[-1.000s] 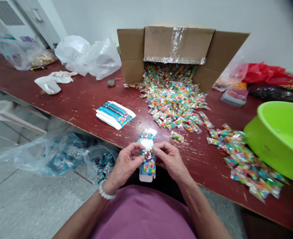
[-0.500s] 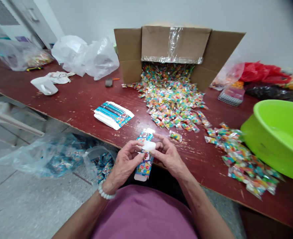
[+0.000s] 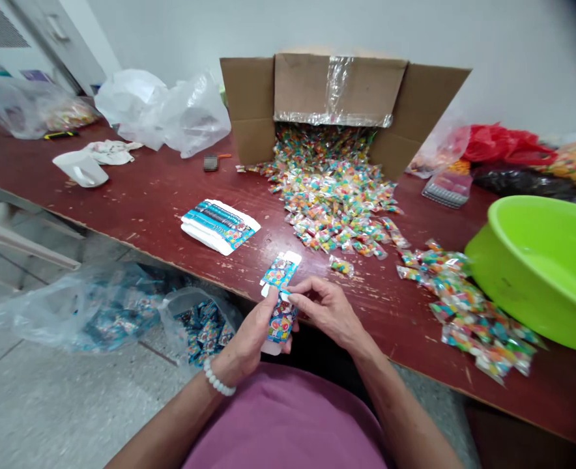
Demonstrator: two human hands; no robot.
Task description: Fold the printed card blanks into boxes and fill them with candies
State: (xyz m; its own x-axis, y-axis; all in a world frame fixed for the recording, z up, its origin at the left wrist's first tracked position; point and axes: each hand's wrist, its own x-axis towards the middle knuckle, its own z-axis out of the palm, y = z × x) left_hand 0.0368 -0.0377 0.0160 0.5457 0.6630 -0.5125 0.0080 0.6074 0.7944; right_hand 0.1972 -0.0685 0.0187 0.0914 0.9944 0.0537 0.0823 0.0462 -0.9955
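Observation:
My left hand (image 3: 256, 329) is wrapped round a small printed candy carton (image 3: 282, 324), mostly blue with colourful pictures, held upright at the table's front edge. With thumb and forefinger, my right hand (image 3: 330, 309) pinches the small flap at the top of this carton. Just beyond, a printed cardboard piece (image 3: 281, 268) with white edges lies on the table; the fingers hide whether it joins the held carton. To the left sits a stack of flattened cartons (image 3: 219, 225). One clear candy packet (image 3: 341, 266) lies near my right hand.
Candy packets (image 3: 337, 195) spill from a cardboard box (image 3: 337, 88) at the back. More packets (image 3: 478, 312) lie beside a green basin (image 3: 507, 273) at right. A white mug (image 3: 80, 170) lies tipped at left. Below the table edge are plastic bags (image 3: 122, 309) of blue packets.
My left hand has moved from the carton's top to round its body. My right thumb and finger have closed on the flap, which was white and raised between both hands. The view shifted slightly.

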